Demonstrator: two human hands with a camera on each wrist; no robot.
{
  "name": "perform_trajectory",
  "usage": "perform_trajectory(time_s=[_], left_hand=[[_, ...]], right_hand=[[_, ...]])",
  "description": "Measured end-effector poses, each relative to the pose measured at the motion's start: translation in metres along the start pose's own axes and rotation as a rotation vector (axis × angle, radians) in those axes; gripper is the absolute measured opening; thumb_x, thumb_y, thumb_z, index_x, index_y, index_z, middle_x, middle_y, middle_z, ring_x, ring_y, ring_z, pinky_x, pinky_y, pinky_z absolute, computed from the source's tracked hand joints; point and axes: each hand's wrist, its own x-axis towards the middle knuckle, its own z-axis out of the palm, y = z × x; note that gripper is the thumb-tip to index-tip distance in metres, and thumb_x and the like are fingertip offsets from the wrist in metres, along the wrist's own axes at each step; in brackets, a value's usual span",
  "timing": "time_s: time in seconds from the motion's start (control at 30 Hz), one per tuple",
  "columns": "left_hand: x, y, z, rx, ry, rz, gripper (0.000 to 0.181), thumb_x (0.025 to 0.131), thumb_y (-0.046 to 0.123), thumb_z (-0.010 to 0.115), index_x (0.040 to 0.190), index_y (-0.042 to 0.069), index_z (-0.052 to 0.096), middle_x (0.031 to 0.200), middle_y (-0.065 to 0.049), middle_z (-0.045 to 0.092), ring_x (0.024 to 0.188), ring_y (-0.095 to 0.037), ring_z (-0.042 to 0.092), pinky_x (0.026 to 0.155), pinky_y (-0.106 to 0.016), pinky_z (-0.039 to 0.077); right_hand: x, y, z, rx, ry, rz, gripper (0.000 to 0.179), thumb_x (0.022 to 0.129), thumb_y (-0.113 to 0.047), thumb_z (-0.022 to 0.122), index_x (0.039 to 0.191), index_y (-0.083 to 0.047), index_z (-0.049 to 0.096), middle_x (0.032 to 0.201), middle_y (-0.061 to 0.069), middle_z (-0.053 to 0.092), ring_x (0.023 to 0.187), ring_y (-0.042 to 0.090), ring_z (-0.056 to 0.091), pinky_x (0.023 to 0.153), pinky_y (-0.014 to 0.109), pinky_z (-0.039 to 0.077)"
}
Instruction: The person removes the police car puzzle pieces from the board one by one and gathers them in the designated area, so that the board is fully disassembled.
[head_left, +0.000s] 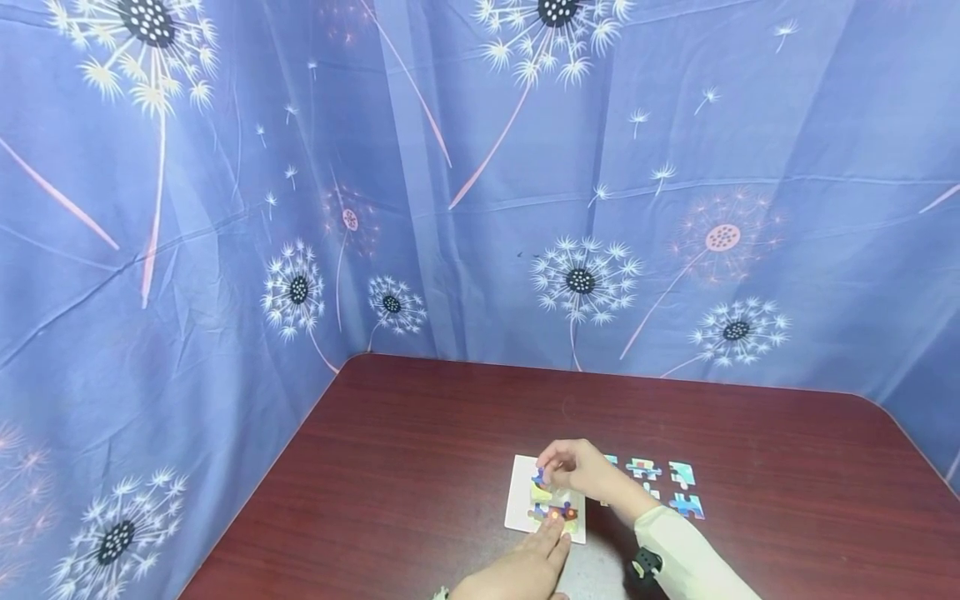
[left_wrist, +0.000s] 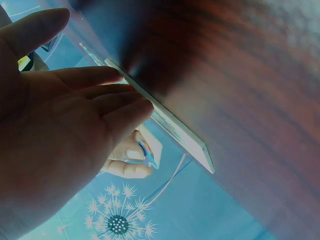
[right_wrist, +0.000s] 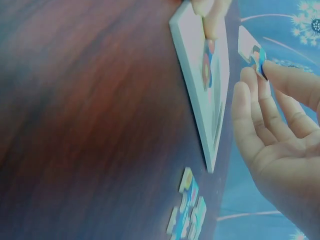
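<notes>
A white puzzle board lies on the table in front of me. Joined jigsaw pieces fill part of its near end. My left hand reaches in from the near side, its straight fingertips resting on those pieces at the board's near edge. Over the board's far part, my right hand pinches a jigsaw piece between thumb and fingers. That piece is tilted and held above the board in the right wrist view. In the left wrist view, the left palm hides much of the board.
Several loose jigsaw pieces lie to the right of the board, partly hidden by the right forearm. The dark red table ends at a blue dandelion-patterned curtain behind and at the left.
</notes>
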Motion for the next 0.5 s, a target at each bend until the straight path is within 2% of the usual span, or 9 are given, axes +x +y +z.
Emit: perform_trajectory(time_s=[0.27,0.5], left_hand=[[0.0,0.0,0.002,0.041,0.032,0.018,0.065,0.091,0.04,0.062,0.14,0.002,0.046,0.149,-0.012,0.039,0.14,-0.02,0.032,0.11,-0.026,0.032],[0.0,0.0,0.002,0.013,0.024,0.011,0.065,0.09,0.038,0.063,0.141,0.002,0.046,0.151,-0.012,0.037,0.141,-0.02,0.031,0.11,-0.026,0.031]], right_hand=[[-0.008,-0.003,-0.014,0.038,0.018,0.072,0.015,0.085,0.007,0.063,0.099,0.012,0.062,0.081,0.019,0.065,0.07,0.01,0.064,0.065,0.026,0.056],[-0.018,-0.006,-0.027,0.021,0.043,0.113,0.018,0.089,0.001,0.065,0.101,0.012,0.061,0.082,0.017,0.066,0.071,0.015,0.066,0.065,0.034,0.058]])
